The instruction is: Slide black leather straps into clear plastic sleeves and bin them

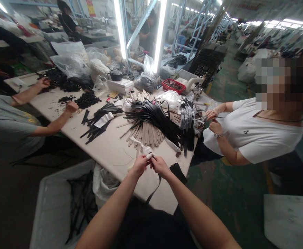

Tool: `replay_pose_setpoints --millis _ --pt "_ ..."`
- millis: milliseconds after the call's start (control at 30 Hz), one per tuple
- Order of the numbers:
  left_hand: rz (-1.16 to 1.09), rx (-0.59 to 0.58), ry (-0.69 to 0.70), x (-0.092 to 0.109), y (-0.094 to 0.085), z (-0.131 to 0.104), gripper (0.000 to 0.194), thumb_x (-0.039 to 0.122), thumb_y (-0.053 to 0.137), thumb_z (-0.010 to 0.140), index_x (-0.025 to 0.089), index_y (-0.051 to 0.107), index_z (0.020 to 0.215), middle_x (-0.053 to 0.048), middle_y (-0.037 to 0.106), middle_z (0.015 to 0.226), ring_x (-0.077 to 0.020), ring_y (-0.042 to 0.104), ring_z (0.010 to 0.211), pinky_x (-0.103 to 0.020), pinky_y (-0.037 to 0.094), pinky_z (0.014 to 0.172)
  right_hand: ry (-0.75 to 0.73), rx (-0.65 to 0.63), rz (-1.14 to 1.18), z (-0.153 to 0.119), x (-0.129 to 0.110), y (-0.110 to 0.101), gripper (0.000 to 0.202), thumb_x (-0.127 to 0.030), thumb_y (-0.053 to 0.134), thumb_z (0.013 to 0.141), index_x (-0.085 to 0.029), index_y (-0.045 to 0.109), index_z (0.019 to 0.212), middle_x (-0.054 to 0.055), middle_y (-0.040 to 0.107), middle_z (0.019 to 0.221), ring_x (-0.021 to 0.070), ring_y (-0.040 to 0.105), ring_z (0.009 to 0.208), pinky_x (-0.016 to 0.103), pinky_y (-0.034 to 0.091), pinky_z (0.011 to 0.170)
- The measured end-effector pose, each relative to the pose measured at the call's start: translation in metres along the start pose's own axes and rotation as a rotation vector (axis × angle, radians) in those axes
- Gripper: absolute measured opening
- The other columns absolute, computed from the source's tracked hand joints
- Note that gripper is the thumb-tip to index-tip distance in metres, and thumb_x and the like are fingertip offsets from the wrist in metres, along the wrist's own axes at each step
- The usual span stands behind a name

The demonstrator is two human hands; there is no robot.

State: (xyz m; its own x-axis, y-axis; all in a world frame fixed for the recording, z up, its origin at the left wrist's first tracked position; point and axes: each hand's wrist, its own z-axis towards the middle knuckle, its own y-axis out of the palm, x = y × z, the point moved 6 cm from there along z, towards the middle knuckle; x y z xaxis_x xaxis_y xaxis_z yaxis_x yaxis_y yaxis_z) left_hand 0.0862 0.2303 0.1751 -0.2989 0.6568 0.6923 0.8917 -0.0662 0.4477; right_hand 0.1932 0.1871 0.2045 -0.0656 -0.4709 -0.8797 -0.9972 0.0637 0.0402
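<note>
Over the near part of the table, my left hand [140,165] and my right hand [160,165] meet, both with fingers closed. They pinch a dark strap [155,191], whose free length curves down from beneath my right hand toward the table edge. Something small and white shows at the left fingertips; its kind is unclear. A white strip [147,150] lies just beyond the fingers. Past that, a heap of black straps [151,116] rests across a fan of beige strips [147,135]. The strap's gripped end is mostly hidden by my fingers.
A co-worker in a white shirt [265,135] handles grey straps at the right. Another in grey [11,121] sorts small black parts [88,100] at the left. A red basket [173,86] stands farther back. Below the left edge is a white bin [44,207] with black straps.
</note>
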Motion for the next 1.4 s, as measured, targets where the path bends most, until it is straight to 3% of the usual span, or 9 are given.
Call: replay_pose_setpoints --millis 67,167,367,533,733,900,1033,1200,1400 --pt "0.036 -0.015 -0.013 0.005 -0.003 0.000 0.036 0.043 0.085 0.066 0.013 0.066 0.074 -0.005 0.064 0.058 -0.0145 0.059 0.049 -0.024 0.041 0.050 0.012 -0.054 0.011 -0.002 0.001 -0.001 0.027 -0.041 0.060 0.085 -0.015 0.061 0.078 0.001 0.063 0.059 0.0080 0.049 0.043 0.018 0.035 0.041" --pt "-0.044 0.098 0.070 0.016 -0.011 0.000 0.035 0.042 0.083 0.067 0.013 0.067 0.080 -0.008 0.070 0.072 -0.0174 0.066 0.063 -0.027 0.048 0.061 0.022 -0.111 0.021 -0.005 0.006 -0.001 0.034 -0.046 0.058 0.086 -0.013 0.063 0.083 0.003 0.067 0.062 0.0113 0.058 0.046 0.020 0.044 0.045" --pt "-0.016 0.040 -0.032 -0.007 0.001 -0.008 0.033 0.041 0.082 0.068 0.012 0.066 0.074 -0.007 0.066 0.059 -0.0169 0.060 0.050 -0.030 0.046 0.056 -0.017 -0.036 -0.029 -0.004 0.005 -0.005 0.039 -0.050 0.055 0.088 -0.013 0.061 0.076 0.002 0.064 0.056 0.0095 0.055 0.038 0.018 0.038 0.039" --pt "-0.049 0.215 0.036 0.002 -0.011 -0.009 0.037 0.045 0.080 0.071 0.013 0.071 0.089 -0.011 0.074 0.078 -0.0183 0.066 0.062 -0.027 0.045 0.059 0.032 -0.084 -0.061 -0.011 0.008 -0.004 0.035 -0.045 0.055 0.087 -0.013 0.064 0.078 0.004 0.067 0.055 0.0141 0.059 0.040 0.022 0.043 0.041" --pt "0.067 0.136 0.111 -0.006 0.005 -0.018 0.035 0.046 0.077 0.074 0.013 0.068 0.068 -0.006 0.063 0.053 -0.0143 0.056 0.043 -0.026 0.041 0.051 0.003 0.013 -0.098 -0.008 0.002 -0.010 0.034 -0.042 0.056 0.087 -0.014 0.061 0.068 0.000 0.060 0.048 0.0086 0.049 0.034 0.018 0.034 0.038" --pt "0.082 0.297 0.175 0.000 -0.006 -0.022 0.036 0.048 0.075 0.074 0.013 0.068 0.071 -0.007 0.066 0.058 -0.0149 0.059 0.048 -0.024 0.041 0.049 0.015 -0.040 -0.072 -0.014 0.003 -0.007 0.034 -0.043 0.055 0.086 -0.012 0.065 0.076 0.003 0.065 0.053 0.0113 0.054 0.038 0.020 0.039 0.041" --pt "0.101 0.190 0.182 -0.003 0.003 -0.021 0.036 0.048 0.075 0.073 0.015 0.063 0.062 -0.004 0.059 0.048 -0.0147 0.055 0.044 -0.024 0.039 0.046 -0.005 0.011 -0.068 -0.008 -0.001 -0.008 0.034 -0.042 0.057 0.086 -0.013 0.063 0.070 0.000 0.059 0.047 0.0085 0.047 0.034 0.019 0.032 0.039" --pt "0.064 0.313 0.192 -0.001 -0.012 -0.019 0.029 0.043 0.073 0.074 0.015 0.065 0.071 -0.005 0.064 0.054 -0.0149 0.058 0.047 -0.024 0.040 0.048 0.042 -0.056 -0.035 -0.010 0.003 -0.004 0.038 -0.046 0.053 0.087 -0.012 0.066 0.076 0.004 0.065 0.053 0.0118 0.054 0.039 0.021 0.039 0.042" --pt "0.117 0.278 0.186 -0.017 -0.010 -0.026 0.027 0.039 0.074 0.072 0.016 0.064 0.063 -0.005 0.062 0.051 -0.0164 0.058 0.046 -0.025 0.042 0.049 0.084 -0.045 -0.067 -0.009 0.010 -0.006 0.035 -0.040 0.054 0.088 -0.013 0.063 0.068 0.002 0.060 0.045 0.0093 0.048 0.034 0.018 0.032 0.038"
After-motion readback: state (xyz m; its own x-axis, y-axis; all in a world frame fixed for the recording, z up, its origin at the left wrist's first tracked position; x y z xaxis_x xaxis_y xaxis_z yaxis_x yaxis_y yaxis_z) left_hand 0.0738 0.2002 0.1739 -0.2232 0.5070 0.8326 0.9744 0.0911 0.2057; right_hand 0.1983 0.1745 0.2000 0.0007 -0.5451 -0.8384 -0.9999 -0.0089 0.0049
